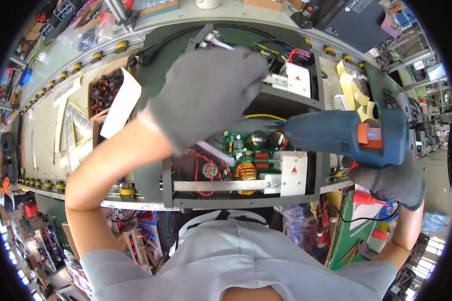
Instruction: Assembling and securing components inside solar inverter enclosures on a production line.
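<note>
My right hand [389, 183], in a dark grey glove, grips a blue glue gun [331, 131] with an orange slide and a clear stick in its side window. Its nozzle points left over an open dark metal chassis [246, 202]. My left hand [211, 93], gloved too, is above the chassis, fingers curled by the far bay's wires; anything in them is hidden. Below it lies a green circuit board [236, 143] with a copper-wound coil [246, 175] and red parts. White plates with red triangles [294, 173] sit at the chassis' right side.
A box of small black and orange parts [105, 93] stands left, near pale paper strips [123, 103]. Yellow-ended rollers [128, 190] edge the line. A black case [354, 22] is at far right. Red bottles [369, 198] and pliers [354, 251] lie on a green surface at near right.
</note>
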Demonstrator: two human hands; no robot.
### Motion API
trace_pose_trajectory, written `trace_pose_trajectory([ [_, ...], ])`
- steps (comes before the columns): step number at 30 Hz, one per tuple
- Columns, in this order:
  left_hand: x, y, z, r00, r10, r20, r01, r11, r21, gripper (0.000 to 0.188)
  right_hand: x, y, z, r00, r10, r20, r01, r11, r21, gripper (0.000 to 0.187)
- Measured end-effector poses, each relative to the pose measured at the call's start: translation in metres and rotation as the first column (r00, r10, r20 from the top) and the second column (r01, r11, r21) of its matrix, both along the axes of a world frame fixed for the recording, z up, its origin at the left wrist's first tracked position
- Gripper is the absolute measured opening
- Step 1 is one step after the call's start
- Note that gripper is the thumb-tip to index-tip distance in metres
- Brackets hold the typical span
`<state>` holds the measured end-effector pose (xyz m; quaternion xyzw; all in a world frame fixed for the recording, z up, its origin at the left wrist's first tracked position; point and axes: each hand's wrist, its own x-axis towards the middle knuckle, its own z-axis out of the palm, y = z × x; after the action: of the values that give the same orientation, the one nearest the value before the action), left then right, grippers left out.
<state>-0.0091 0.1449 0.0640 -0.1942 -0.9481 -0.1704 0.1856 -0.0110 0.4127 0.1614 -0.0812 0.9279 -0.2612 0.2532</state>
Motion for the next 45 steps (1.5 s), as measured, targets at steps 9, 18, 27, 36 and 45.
trace_pose_trajectory([
  [9,0.087,-0.02,-0.037,0.987,0.071,0.141,-0.109,0.955,0.277,0.015,0.035,-0.03,-0.019,0.942,0.316,-0.115,-0.302,0.945,0.123,0.031],
  [18,0.098,-0.02,-0.053,0.992,0.093,0.089,-0.121,0.904,0.41,0.017,0.046,-0.064,-0.008,0.929,0.36,-0.092,-0.303,0.877,0.374,0.026],
  [27,0.098,-0.021,-0.057,0.993,0.101,0.068,-0.12,0.902,0.414,0.017,0.047,-0.07,-0.012,0.845,0.513,-0.149,-0.381,0.775,0.504,0.029],
  [36,0.099,-0.025,-0.056,0.984,0.14,0.106,-0.172,0.896,0.409,0.017,0.049,-0.056,0.005,0.99,0.139,0.001,-0.137,0.972,0.192,0.037],
  [45,0.093,-0.014,-0.051,0.992,0.096,0.08,-0.121,0.898,0.423,0.015,0.133,0.128,-0.032,0.656,-0.671,-0.346,0.189,0.59,-0.785,0.052],
])
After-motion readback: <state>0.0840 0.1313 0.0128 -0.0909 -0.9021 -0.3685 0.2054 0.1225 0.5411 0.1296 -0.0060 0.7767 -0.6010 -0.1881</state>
